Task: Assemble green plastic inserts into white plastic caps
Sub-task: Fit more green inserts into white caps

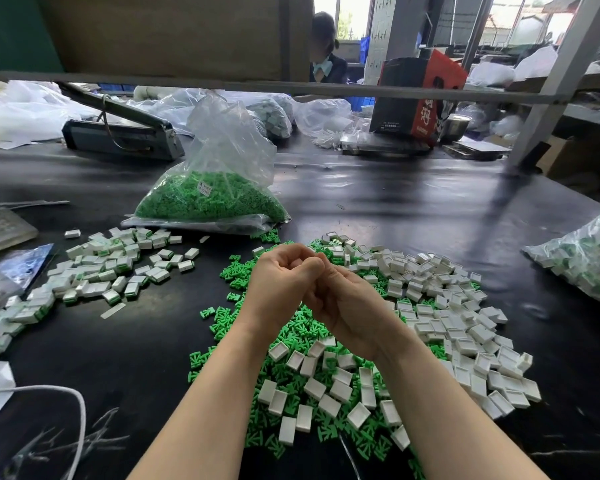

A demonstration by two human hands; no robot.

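Both hands meet above the middle of the black table (413,202). My left hand (280,284) and my right hand (349,308) have their fingers curled against each other, and whatever lies between the fingertips is hidden. Below them spreads a heap of loose green inserts (234,273). Empty white caps (447,323) lie over it and to the right. A separate spread of caps with green showing in them (111,268) lies to the left.
A clear bag of green inserts (205,199) stands behind the hands. Another bag of white-and-green parts (586,261) lies at the right edge. A heat sealer (118,133), a red-black box (420,98) and a person (326,53) are at the back. A white cord (78,410) loops near left.
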